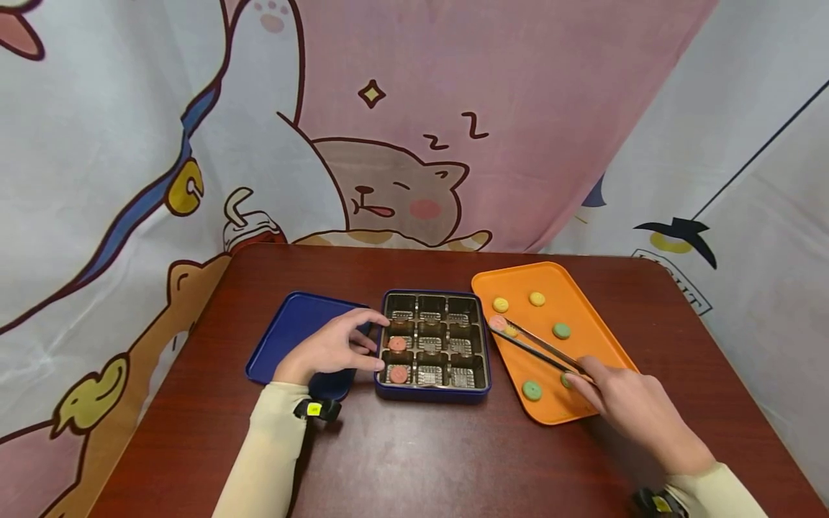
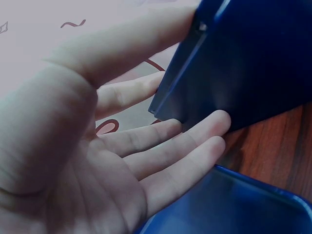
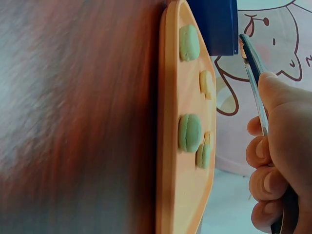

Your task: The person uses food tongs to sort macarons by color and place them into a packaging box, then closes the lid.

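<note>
My right hand (image 1: 631,399) grips a pair of metal tongs (image 1: 540,349). A pink macaron (image 1: 497,322) sits between the tong tips, over the left side of the orange tray (image 1: 586,321). In the right wrist view my fingers curl round the tongs (image 3: 257,90). My left hand (image 1: 335,345) spreads thumb and index finger along the left wall of the dark blue box (image 1: 430,394), fingertips at its rim; the other fingers lie loosely extended. Inside the box, a divided insert holds one pink macaron (image 1: 399,374) in the front-left compartment and another pink macaron (image 1: 397,344) directly behind it.
Yellow macarons (image 1: 537,298) and green macarons (image 1: 532,391) lie spread on the orange tray, right of the box. A dark blue lid (image 1: 298,327) rests left of the box, partly under my left hand. Behind the brown table (image 1: 414,460) hangs a cartoon-printed cloth (image 1: 518,86).
</note>
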`<state>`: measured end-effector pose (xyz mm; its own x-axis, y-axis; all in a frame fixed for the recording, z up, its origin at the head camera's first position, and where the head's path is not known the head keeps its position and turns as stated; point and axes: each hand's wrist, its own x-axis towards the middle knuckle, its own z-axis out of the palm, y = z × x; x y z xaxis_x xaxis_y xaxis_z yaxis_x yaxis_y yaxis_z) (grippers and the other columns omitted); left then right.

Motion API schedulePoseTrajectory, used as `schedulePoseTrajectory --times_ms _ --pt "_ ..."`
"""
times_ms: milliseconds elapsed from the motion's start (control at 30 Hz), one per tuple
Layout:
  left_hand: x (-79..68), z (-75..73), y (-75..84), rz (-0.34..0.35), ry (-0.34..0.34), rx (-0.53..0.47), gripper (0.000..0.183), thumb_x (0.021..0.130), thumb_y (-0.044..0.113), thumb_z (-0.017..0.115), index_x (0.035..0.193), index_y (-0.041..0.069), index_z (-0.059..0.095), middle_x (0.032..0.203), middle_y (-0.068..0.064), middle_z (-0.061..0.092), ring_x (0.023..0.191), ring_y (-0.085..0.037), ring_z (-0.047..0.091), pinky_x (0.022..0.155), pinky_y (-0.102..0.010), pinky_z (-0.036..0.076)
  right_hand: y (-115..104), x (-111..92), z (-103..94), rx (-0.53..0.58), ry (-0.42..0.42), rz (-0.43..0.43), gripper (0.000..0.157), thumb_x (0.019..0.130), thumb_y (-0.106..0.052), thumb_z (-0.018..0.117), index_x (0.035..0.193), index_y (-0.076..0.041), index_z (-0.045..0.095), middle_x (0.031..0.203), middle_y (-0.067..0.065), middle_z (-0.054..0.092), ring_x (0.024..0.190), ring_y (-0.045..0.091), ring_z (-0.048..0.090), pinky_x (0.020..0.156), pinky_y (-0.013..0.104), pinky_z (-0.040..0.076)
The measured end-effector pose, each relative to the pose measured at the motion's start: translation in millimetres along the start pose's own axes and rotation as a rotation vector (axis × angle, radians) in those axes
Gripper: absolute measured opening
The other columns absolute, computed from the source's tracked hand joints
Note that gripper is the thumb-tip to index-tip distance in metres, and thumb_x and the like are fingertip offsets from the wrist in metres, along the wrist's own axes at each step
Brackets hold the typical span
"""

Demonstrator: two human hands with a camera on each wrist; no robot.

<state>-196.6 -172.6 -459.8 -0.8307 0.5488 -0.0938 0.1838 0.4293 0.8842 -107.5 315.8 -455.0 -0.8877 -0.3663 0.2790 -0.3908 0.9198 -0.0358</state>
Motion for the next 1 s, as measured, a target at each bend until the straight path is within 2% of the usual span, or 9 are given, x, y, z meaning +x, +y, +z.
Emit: schedulePoseTrajectory --times_ms 267,533,1000 --pt "0.6 0.0 -0.5 -0.006 0.000 0.019 0.072 0.084 0.025 0.092 0.147 0.016 0.057 0.156 -0.010 0.046 0.111 -0.025 0.071 0.093 -0.040 0.061 -10 16 -0.8 0.023 0.009 -0.054 0.026 0.093 -0.033 0.081 0.092 -0.020 0.059 0.060 -0.016 0.036 0.051 0.002 0.032 0.045 0.023 0.029" --pt "0.2 0.0 0.0 -0.013 -0.001 0.013 0.070 0.085 0.023 0.091 0.146 0.018 0.058 0.155 -0.010 0.047 0.111 -0.025 0.071 0.092 -0.039 0.061 -20 32 5.1 0.028 0.070 -0.132 0.029 0.088 -0.031 0.085 0.092 -0.018 0.059 0.058 -0.017 0.034 0.049 0.003 0.030 0.042 0.021 0.025" --pt "0.0 0.0 -1.7 -0.011 0.002 0.010 0.071 0.084 0.025 0.092 0.146 0.017 0.058 0.156 -0.009 0.047 0.111 -0.023 0.071 0.092 -0.039 0.061 -39 55 9.4 0.054 0.016 -0.143 0.028 0.097 -0.036 0.078 0.090 -0.023 0.054 0.058 -0.015 0.033 0.047 0.004 0.031 0.042 0.023 0.026"
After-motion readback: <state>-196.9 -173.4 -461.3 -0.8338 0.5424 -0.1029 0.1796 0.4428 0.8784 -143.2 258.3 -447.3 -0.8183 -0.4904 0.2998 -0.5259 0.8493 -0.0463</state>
